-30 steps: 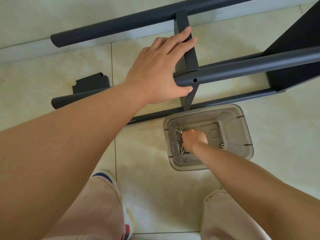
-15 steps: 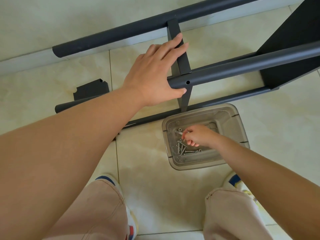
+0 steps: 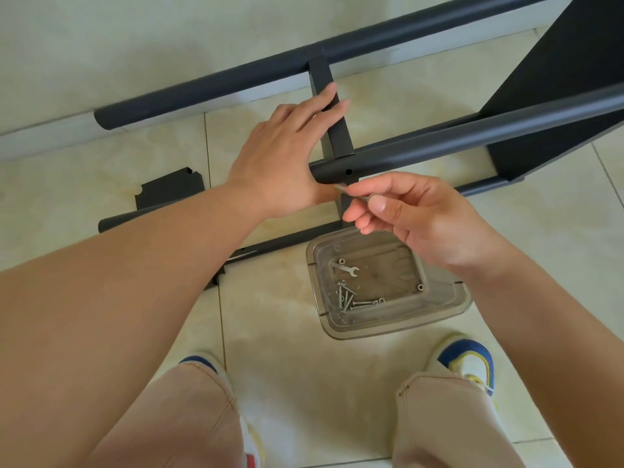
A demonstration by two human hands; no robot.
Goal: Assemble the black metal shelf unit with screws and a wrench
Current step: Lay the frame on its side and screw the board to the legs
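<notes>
We look down from head height at a pale tiled floor (image 3: 337,383), where a black metal shelf frame (image 3: 553,96) lies on its side against the wall. Our left hand (image 3: 287,157) rests on the near round tube (image 3: 472,140), its thumb hooked beneath the tube's end, its fingers straight and laid across the flat black crossbar (image 3: 332,109) that joins this tube to the far tube (image 3: 219,82). A small screw hole (image 3: 348,171) shows in the near tube, just right of the thumb. Our right hand (image 3: 415,214) is raised just below that hole, thumb and forefinger pinching a silver screw (image 3: 341,188) whose tip points left toward the left thumb; the other fingers curl loosely. Beneath the right hand, on the floor, sits a clear plastic tray (image 3: 439,319) holding a small wrench (image 3: 346,267) and a loose heap of screws (image 3: 347,297). A flat black bracket (image 3: 169,189) lies on the floor at left. Our beige trouser legs and two shoes fill the bottom edge.
</notes>
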